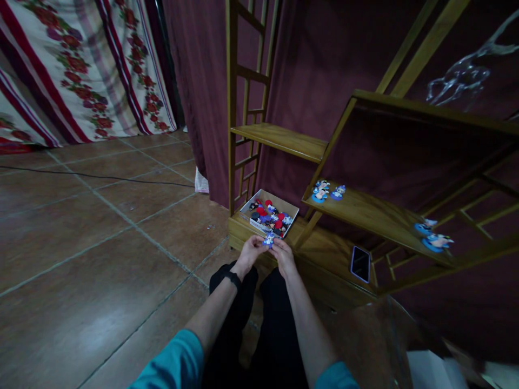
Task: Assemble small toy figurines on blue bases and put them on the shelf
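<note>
A small purple and white figurine (268, 240) is held between the fingertips of both my hands, just in front of a box. My left hand (252, 250), with a dark band on its wrist, pinches the figurine from the left. From the other side my right hand (283, 254) grips it too. Right behind them the shallow white box (290, 203) holds a jumble of red, black, purple and white figurines. Several finished-looking figurines (320, 192) on blue bases stand at the left end of the middle shelf, with a purple one (338, 192) beside them.
The wooden shelf unit (279, 141) rises in front of a maroon curtain. More figurines (437, 241) stand at the middle shelf's right end. A phone (360, 264) lies on the lower board. A black cable (97, 176) crosses the tiled floor at left.
</note>
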The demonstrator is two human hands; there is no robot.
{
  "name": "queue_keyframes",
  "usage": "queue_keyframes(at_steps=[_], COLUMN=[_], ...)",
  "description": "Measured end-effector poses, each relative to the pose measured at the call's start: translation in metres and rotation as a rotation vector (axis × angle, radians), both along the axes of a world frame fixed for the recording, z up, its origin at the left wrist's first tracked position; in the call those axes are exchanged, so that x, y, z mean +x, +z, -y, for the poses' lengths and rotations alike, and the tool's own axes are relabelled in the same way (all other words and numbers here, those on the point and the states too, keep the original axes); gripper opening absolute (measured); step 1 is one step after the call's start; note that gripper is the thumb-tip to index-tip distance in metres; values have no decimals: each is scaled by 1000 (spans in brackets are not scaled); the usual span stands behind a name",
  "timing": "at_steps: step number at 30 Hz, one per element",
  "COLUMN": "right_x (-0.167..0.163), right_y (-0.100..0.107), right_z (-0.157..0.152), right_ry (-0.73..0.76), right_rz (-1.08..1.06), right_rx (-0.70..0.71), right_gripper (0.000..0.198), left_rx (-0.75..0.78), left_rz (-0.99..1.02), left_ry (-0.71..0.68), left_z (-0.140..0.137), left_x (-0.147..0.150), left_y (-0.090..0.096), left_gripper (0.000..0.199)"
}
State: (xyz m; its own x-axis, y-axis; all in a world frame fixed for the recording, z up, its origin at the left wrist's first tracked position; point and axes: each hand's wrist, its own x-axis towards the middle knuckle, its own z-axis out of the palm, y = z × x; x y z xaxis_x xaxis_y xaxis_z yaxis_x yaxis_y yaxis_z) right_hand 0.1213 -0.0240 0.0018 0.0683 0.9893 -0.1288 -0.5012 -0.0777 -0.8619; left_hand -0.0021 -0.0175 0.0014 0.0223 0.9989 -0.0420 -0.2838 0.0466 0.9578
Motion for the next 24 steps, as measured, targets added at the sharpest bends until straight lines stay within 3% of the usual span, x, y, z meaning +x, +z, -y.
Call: queue_keyframes(at_steps=[9,24], right_x=[0,-1], right_y=[5,3], right_z=[3,2], right_ry=[19,12], right_rz=[21,27], right_rx=[16,5], right_gripper=[32,27], left_rx=[7,47], left_rz=[50,26], left_ry=[-2,-32], left_z=[-1,3], left_x=[1,5], left_y=[1,6], left_gripper=[43,37])
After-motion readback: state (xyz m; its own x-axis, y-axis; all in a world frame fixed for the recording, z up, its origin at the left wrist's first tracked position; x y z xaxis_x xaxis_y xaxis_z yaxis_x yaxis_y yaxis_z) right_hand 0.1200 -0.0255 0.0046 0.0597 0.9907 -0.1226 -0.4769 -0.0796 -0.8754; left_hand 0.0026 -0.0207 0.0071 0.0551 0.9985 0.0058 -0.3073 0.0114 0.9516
